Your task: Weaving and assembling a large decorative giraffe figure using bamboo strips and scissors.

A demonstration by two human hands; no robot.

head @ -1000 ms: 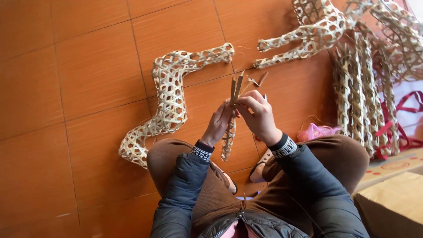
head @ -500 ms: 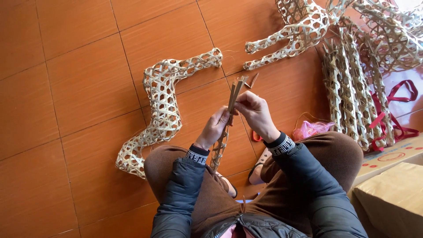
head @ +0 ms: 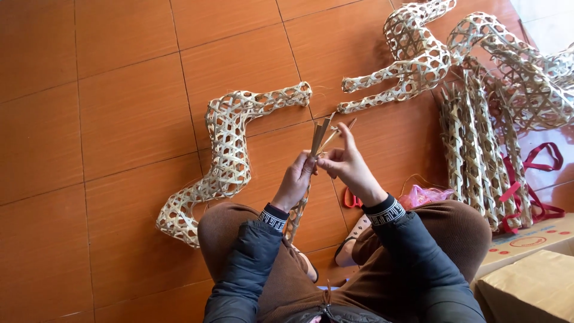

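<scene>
I sit over an orange tiled floor with a thin woven bamboo tube (head: 297, 210) held upright between my knees. My left hand (head: 295, 180) grips the tube near its top. My right hand (head: 347, 164) pinches the loose bamboo strips (head: 321, 133) that fan out above the tube's end, index finger stretched upward. Both hands touch each other at the strips.
A curved woven bamboo form (head: 227, 149) lies on the floor left of my hands. More woven forms (head: 418, 54) and a bundle of woven tubes (head: 478, 143) with red ribbon (head: 532, 191) lie to the right. A pink bag (head: 426, 195) and cardboard boxes (head: 532, 287) sit by my right knee.
The view has shifted slightly. My right hand has moved from gripping the strips to pinching them with its index finger raised; the strips fan out more. My left hand keeps its hold.
</scene>
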